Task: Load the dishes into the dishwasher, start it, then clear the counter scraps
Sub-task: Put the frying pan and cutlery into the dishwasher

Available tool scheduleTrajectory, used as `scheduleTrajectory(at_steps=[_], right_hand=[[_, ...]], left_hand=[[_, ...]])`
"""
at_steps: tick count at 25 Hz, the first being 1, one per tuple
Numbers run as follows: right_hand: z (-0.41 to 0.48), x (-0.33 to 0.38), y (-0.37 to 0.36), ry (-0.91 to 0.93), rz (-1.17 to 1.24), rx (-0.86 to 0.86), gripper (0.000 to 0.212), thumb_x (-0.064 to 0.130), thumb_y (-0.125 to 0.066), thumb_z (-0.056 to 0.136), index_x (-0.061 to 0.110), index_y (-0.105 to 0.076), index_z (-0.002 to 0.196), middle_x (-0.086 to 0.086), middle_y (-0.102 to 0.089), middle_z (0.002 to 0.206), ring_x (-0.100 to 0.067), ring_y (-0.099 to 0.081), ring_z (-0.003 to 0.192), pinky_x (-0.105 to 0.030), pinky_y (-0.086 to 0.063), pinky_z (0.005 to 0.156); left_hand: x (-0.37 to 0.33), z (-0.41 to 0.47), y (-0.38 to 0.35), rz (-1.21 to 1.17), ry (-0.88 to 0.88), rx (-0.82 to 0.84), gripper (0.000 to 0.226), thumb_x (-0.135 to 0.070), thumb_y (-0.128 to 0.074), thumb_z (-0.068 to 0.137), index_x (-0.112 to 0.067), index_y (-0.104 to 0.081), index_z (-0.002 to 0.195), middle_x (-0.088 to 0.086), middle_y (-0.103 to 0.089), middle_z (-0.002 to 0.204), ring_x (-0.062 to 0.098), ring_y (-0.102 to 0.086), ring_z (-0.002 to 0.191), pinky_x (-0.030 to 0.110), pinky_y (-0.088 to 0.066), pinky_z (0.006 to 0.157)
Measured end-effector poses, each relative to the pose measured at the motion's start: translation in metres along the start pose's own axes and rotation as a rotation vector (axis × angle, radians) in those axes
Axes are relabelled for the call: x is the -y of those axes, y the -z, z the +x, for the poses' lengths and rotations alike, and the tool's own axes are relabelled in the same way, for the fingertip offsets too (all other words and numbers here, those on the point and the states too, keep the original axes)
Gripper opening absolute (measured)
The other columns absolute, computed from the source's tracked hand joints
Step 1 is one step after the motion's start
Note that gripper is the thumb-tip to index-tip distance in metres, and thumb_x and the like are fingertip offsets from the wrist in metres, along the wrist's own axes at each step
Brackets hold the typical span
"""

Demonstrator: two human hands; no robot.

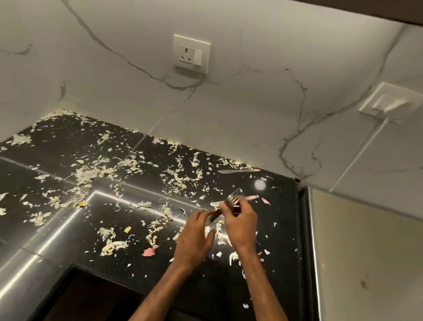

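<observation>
My right hand (240, 224) holds a bundle of forks (233, 198), tines pointing up and away, above the black counter (51, 161). My left hand (194, 238) is just left of it, fingertips on a dark handle (216, 215) under the forks. A knife with a pink handle (249, 197) lies right behind the hands. A second knife (237, 171) lies near the back wall. Pale vegetable scraps (89, 175) are strewn across most of the counter.
A marble-look wall runs behind the counter with a socket (190, 54). A plug and white cord (391, 105) sit on the right wall. A beige panel (375, 264) borders the counter on the right. A dark opening (95, 301) lies below the front edge.
</observation>
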State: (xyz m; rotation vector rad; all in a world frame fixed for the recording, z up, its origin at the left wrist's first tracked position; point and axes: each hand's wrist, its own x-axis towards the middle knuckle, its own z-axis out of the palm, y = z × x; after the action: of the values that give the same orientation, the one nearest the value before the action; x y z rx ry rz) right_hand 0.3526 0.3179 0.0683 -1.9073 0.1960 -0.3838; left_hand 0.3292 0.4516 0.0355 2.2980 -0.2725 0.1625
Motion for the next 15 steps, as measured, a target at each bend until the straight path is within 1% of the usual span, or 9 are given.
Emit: scheduleTrajectory(at_steps=[1,3,5,7,10,11,13,15], right_hand=[[-0.011,0.002,0.005,-0.098,0.141,-0.061,0.011,0.021,-0.076,0.086,0.023,-0.068,0.093,0.007,-0.073,0.083,-0.004,-0.070,0.078,-0.013,-0.053,0.071],[-0.042,0.005,0.013,-0.250,0.378,-0.154,0.011,0.016,-0.078,0.085,0.014,-0.070,0.092,-0.002,-0.075,0.080,-0.015,-0.072,0.071,-0.027,-0.059,0.068],[-0.080,0.007,0.024,-0.338,0.472,-0.256,0.010,0.011,-0.079,0.083,0.010,-0.069,0.086,-0.006,-0.073,0.074,-0.021,-0.068,0.066,-0.032,-0.058,0.063],[-0.122,0.005,0.042,-0.391,0.485,-0.350,0.010,0.009,-0.078,0.082,0.012,-0.069,0.083,-0.007,-0.071,0.072,-0.022,-0.065,0.064,-0.032,-0.057,0.057],[-0.192,-0.004,0.082,-0.505,0.510,-0.518,0.007,0.012,-0.074,0.087,0.014,-0.068,0.088,-0.003,-0.071,0.075,-0.017,-0.066,0.062,-0.028,-0.056,0.052],[-0.217,-0.008,0.098,-0.537,0.518,-0.579,0.006,0.014,-0.074,0.087,0.015,-0.068,0.090,-0.003,-0.071,0.077,-0.015,-0.066,0.061,-0.027,-0.056,0.052],[-0.268,-0.017,0.132,-0.585,0.515,-0.691,0.011,0.016,-0.073,0.088,0.012,-0.068,0.098,-0.004,-0.073,0.080,-0.013,-0.067,0.062,-0.026,-0.056,0.053],[-0.315,-0.025,0.169,-0.604,0.513,-0.828,0.017,0.009,-0.071,0.090,0.004,-0.064,0.105,-0.008,-0.070,0.081,-0.013,-0.065,0.058,-0.025,-0.055,0.052]], left_hand=[[-0.001,-0.007,0.002,-0.019,-0.042,-0.005,0.045,-0.024,-0.065,0.091,-0.027,-0.052,0.134,-0.012,-0.051,0.130,0.004,-0.051,0.116,0.021,-0.047,0.090],[0.000,-0.025,0.009,-0.078,-0.071,0.011,0.038,-0.026,-0.065,0.092,-0.028,-0.058,0.129,-0.013,-0.057,0.123,0.003,-0.056,0.110,0.019,-0.048,0.087],[0.004,-0.046,0.011,-0.238,-0.031,0.107,0.030,-0.028,-0.067,0.093,-0.030,-0.065,0.123,-0.013,-0.068,0.115,0.003,-0.063,0.102,0.018,-0.050,0.083],[0.003,-0.071,0.009,-0.306,-0.022,0.229,0.030,-0.032,-0.068,0.092,-0.031,-0.068,0.122,-0.013,-0.070,0.114,0.005,-0.066,0.102,0.025,-0.052,0.085],[-0.019,-0.114,-0.013,-0.222,-0.163,0.405,0.031,-0.035,-0.062,0.095,-0.033,-0.066,0.126,-0.012,-0.068,0.112,0.011,-0.064,0.101,0.036,-0.053,0.083],[-0.030,-0.132,-0.021,-0.199,-0.229,0.486,0.031,-0.035,-0.060,0.097,-0.033,-0.066,0.127,-0.011,-0.068,0.111,0.012,-0.064,0.101,0.036,-0.053,0.082],[-0.053,-0.169,-0.036,-0.187,-0.328,0.631,0.027,-0.034,-0.058,0.098,-0.036,-0.068,0.123,-0.012,-0.070,0.111,0.010,-0.064,0.103,0.030,-0.051,0.081],[-0.076,-0.200,-0.046,-0.151,-0.363,0.707,0.022,-0.035,-0.059,0.097,-0.040,-0.070,0.116,-0.016,-0.073,0.106,0.007,-0.065,0.101,0.027,-0.050,0.080]])
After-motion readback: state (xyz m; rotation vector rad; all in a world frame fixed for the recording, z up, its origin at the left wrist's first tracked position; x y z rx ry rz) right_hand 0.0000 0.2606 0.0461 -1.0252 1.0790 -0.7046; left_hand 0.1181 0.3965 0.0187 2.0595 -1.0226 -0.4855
